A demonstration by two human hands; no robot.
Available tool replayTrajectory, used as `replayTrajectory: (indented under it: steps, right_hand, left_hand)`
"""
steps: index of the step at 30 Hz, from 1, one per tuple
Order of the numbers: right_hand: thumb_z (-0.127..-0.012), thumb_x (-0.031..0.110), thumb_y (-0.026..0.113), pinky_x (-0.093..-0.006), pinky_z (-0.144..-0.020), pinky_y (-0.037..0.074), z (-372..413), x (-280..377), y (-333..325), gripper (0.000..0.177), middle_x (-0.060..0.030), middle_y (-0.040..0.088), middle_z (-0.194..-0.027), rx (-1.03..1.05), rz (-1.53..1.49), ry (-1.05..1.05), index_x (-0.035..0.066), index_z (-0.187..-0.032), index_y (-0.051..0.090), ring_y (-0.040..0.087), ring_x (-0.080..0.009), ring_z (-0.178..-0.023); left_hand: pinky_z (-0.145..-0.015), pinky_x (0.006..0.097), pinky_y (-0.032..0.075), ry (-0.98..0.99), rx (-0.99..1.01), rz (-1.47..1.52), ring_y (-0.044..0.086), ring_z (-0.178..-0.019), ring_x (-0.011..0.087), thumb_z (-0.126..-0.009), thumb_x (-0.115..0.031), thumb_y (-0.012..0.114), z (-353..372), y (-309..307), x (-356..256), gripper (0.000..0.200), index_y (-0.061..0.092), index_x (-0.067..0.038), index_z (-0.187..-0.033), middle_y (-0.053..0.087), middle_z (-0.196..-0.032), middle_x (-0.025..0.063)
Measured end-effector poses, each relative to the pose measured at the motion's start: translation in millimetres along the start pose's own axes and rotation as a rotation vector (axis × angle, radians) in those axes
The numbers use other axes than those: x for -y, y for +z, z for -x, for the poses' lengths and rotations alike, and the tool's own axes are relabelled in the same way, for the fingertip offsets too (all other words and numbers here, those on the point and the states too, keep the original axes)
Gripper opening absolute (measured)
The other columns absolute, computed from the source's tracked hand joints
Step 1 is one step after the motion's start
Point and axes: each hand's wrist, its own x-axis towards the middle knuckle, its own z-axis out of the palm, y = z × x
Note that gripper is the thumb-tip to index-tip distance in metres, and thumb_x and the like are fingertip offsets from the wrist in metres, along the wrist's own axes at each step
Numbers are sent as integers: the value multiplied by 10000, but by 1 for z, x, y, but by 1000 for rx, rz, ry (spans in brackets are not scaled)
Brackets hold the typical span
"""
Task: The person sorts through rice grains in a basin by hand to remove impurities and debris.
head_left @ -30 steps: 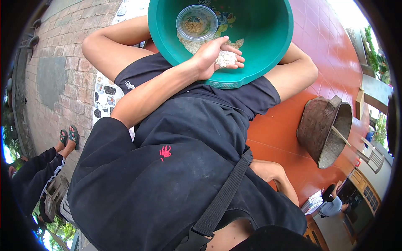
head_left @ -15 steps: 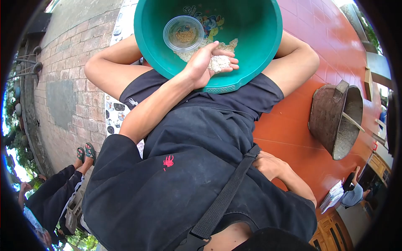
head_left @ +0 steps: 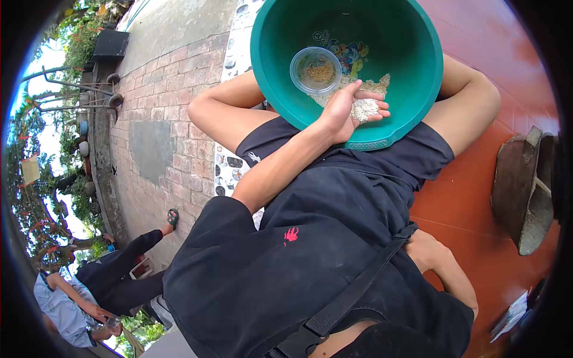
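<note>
My left hand (head_left: 343, 113) is palm up and cupped, with a small heap of pale rice grains (head_left: 365, 110) on its palm and fingers. It sits low inside a green plastic basin (head_left: 412, 113) that rests on my lap between my bent legs. More rice (head_left: 384, 83) lies spread on the basin floor. Beside my thumb stands a round clear plastic tub (head_left: 298, 85) holding brownish grains that look like unhusked rice (head_left: 321, 72). My right hand (head_left: 425, 247) rests against my waist beside a black strap (head_left: 364, 277); its fingers are mostly hidden.
A worn, dark scoop-shaped container (head_left: 514, 185) with a stick-like piece inside lies on the red tiled floor (head_left: 453, 209) at right. Brick paving (head_left: 185, 83) runs along the left. Another person (head_left: 77, 298) is at lower left, holding something clear.
My view has swung left, so the basin, tub and body sit farther right. The left hand still holds the rice in nearly the same pose. The other person at left has changed posture.
</note>
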Motion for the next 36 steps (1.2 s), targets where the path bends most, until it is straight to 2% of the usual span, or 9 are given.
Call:
replayTrajectory:
  steps: [12, 13, 18, 22, 24, 26, 28, 30, 36]
  right_hand:
    - [-629, 135, 723, -394, -514, 435, -25, -8, -15, 158, -123, 562, -575, -287, -65, 179, 24, -633, 610, 529, -298, -503]
    - [-675, 90, 698, -374, -503, 434, -33, -5, -27, 123, -144, 538, -571, -209, -393, 130, -4, -679, 619, 537, -285, -481]
    - [-769, 87, 689, -320, -493, 460, -21, 14, -74, 134, -119, 582, -598, 87, -560, 317, -23, -725, 624, 609, -273, -517]
    - [-839, 92, 687, -278, -488, 487, -25, -1, -120, 132, -116, 654, -657, 363, -711, -57, -37, -829, 661, 645, -223, -529]
    - [-896, 137, 640, -244, -458, 449, -35, -30, -131, 187, -82, 697, -708, 184, -921, -384, -47, -907, 673, 680, -177, -573]
    - [-919, 158, 623, -246, -446, 436, -51, -66, -127, 229, -85, 677, -681, -405, -940, -363, -68, -946, 653, 653, -176, -526]
    - [-931, 124, 624, -231, -590, 475, -84, -94, -123, 201, -91, 652, -766, -1064, -619, 19, -41, -1045, 639, 637, -131, -692]
    - [-914, 43, 631, -242, -647, 482, -139, -100, -124, 160, -88, 660, -865, -1273, -224, 156, -15, -1063, 647, 632, -126, -784]
    - [-825, -42, 674, -308, -673, 523, -215, -97, -116, 254, -109, 656, -958, -1056, 215, -99, 36, -1066, 669, 630, -247, -863]
  left_hand:
    - [-777, 353, 604, 6, -22, 41, 702, -925, 320, -1069, -354, 293, 3, 4, -2, 574, 540, 148, -1198, 652, -1080, 260]
    - [-811, 359, 597, -2, -19, 30, 696, -953, 323, -1071, -348, 295, 2, 3, -3, 568, 537, 149, -1201, 648, -1094, 260]
    - [-851, 356, 590, -2, -45, 1, 680, -971, 310, -1071, -330, 298, 8, 4, -4, 547, 544, 144, -1190, 633, -1119, 253]
    - [-837, 344, 592, -2, -1, -6, 676, -964, 298, -1073, -323, 298, 9, 3, -5, 545, 551, 150, -1171, 628, -1117, 260]
    - [-814, 342, 596, 10, -15, 24, 686, -944, 305, -1073, -317, 289, 7, 1, -3, 546, 557, 151, -1159, 640, -1084, 259]
    - [-796, 342, 599, -3, 32, 49, 698, -921, 310, -1073, -316, 280, 3, -3, -1, 552, 557, 154, -1155, 655, -1043, 252]
    - [-790, 344, 600, 7, 10, 65, 703, -912, 314, -1072, -324, 279, 4, -5, 0, 560, 558, 154, -1154, 664, -1022, 243]
    - [-780, 343, 604, 16, 40, 110, 704, -910, 304, -1072, -345, 276, 2, -6, 1, 585, 563, 160, -1142, 664, -1021, 239]
    - [-858, 393, 570, 116, -121, 176, 680, -979, 251, -1074, -424, 218, 12, 6, -3, 590, 576, 44, -1110, 657, -1052, 155]
